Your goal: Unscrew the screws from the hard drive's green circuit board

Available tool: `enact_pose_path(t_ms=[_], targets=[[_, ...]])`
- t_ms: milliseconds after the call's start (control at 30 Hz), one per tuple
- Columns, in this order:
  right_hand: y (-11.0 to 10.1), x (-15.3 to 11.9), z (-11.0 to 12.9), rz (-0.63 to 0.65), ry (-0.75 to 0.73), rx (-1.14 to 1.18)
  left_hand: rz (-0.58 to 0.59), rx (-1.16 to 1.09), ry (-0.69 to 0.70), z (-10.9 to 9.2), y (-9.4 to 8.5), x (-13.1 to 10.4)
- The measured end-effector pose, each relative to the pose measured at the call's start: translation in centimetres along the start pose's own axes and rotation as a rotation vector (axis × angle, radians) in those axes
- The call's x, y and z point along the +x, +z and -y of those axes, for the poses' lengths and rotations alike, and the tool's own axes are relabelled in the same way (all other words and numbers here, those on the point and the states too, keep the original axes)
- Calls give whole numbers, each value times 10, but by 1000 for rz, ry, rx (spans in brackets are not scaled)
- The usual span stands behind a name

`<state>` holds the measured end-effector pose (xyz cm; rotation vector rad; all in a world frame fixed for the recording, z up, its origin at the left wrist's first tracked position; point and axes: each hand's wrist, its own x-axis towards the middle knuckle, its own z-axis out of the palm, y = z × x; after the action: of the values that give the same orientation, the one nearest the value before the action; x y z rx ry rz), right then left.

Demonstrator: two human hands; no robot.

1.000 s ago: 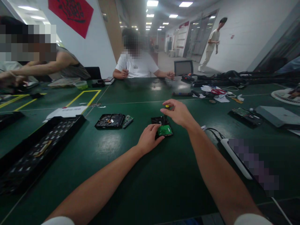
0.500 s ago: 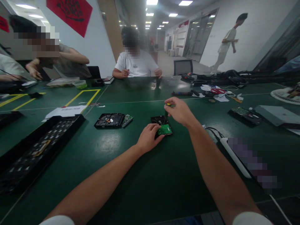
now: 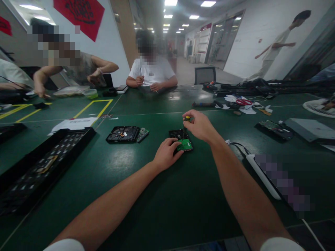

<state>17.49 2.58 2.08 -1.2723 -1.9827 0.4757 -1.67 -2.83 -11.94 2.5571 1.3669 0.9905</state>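
A hard drive [image 3: 176, 133] with a green circuit board [image 3: 186, 144] lies on the dark green table in front of me. My left hand [image 3: 165, 153] grips its near left side, with fingers over the board's edge and the thumb along the front. In my right hand [image 3: 201, 126], the fingers are closed round the yellow-topped handle of a screwdriver [image 3: 188, 119]. It stands nearly upright, its thin shaft pointing down at the drive; whether the tip sits in a screw is too small to tell. Left of these lie another opened drive [image 3: 122, 134] and a loose circuit board [image 3: 143, 134].
A long black tray [image 3: 39, 170] with small parts stands on the left. On the right are another drive [image 3: 274, 129], a grey box [image 3: 309, 129] and a white-edged device [image 3: 261, 176] with cables. Co-workers sit across the table; a person [image 3: 274, 48] walks behind at right.
My right hand has lowered very slightly with the screwdriver; my left hand and the drive stay put. The walking person has moved right, and the seated co-workers have shifted their arms.
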Motion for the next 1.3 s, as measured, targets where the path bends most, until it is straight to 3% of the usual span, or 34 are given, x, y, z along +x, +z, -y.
enact_pose_path(t_ms=[200, 433, 633, 1033, 1300], targets=[[-2, 1, -3, 15, -85, -65, 1, -5, 5, 1, 1, 0], [0, 1, 0, -24, -8, -62, -2, 1, 19, 0, 0, 0], [-2, 0, 3, -20, -36, -82, 0, 7, 24, 2, 0, 0], [-3, -2, 7, 24, -34, -33, 17, 18, 18, 2, 0, 0], [0, 0, 4, 57, 53, 70, 16, 17, 13, 1, 0, 0]])
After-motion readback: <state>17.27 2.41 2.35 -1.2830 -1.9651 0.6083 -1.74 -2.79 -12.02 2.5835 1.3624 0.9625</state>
